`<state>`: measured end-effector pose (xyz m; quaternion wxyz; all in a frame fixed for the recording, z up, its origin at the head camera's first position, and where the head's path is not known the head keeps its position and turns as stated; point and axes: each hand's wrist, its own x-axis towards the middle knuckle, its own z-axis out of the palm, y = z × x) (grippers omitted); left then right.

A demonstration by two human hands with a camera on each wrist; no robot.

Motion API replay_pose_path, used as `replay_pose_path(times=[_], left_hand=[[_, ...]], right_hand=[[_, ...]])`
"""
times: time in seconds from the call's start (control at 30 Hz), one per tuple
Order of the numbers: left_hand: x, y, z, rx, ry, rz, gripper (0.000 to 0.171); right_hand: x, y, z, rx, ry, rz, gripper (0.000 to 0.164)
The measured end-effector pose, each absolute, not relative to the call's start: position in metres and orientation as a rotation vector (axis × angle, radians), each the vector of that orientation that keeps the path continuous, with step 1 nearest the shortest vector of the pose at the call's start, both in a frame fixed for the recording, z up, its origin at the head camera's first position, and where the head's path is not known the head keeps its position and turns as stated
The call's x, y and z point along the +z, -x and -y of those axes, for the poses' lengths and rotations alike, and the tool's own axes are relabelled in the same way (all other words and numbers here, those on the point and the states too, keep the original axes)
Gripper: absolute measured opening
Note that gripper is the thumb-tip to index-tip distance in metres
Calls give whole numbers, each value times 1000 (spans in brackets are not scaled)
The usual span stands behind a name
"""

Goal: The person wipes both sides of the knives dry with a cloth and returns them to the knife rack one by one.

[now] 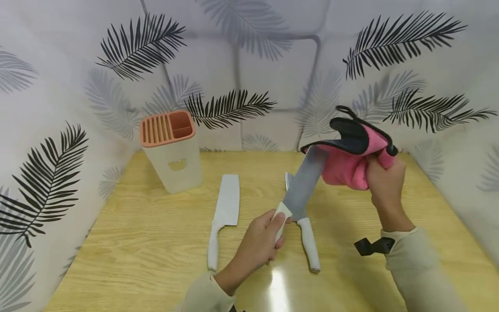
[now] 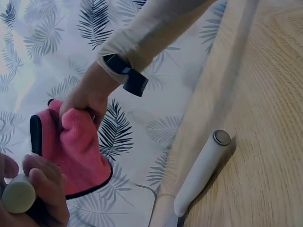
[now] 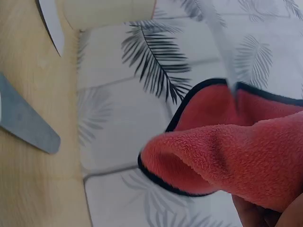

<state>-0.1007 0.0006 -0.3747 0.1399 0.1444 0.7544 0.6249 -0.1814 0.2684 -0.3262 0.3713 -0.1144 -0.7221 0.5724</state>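
Note:
My left hand point(image 1: 257, 242) grips the white handle of a broad-bladed kitchen knife point(image 1: 306, 180), its blade slanting up to the right above the table. A pink cloth point(image 1: 345, 169) with black edging hangs bunched in my right hand point(image 1: 386, 186). The blade's far end overlaps the cloth's folds in the head view, and in the right wrist view the blurred blade point(image 3: 220, 42) reaches the cloth point(image 3: 227, 151). Below the held knife lies a second knife with a white handle point(image 1: 309, 245), its blade partly hidden. A cleaver point(image 1: 227, 199) lies to the left.
At the back left of the wooden table point(image 1: 128, 242) stands a white knife holder point(image 1: 175, 164) with an orange slotted top point(image 1: 167, 128). A leaf-patterned sheet point(image 1: 269, 73) hangs behind the table and along its sides.

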Motion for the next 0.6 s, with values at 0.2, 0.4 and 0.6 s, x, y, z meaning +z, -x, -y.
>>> replay_pose_path(times=[0.2,0.4,0.6], left_hand=[[-377,99,-5,1866,-341,-2019,39],[-380,101,-9,1792,-420,-2239,47],[-376,105,-11,1838,-533,-2461,30]], right_hand=[[-302,167,-265,1714,101,1380,17],[-285,129,-215,1393,-233,1422,12],[-318,109,-179,999,-603,1864,42]])
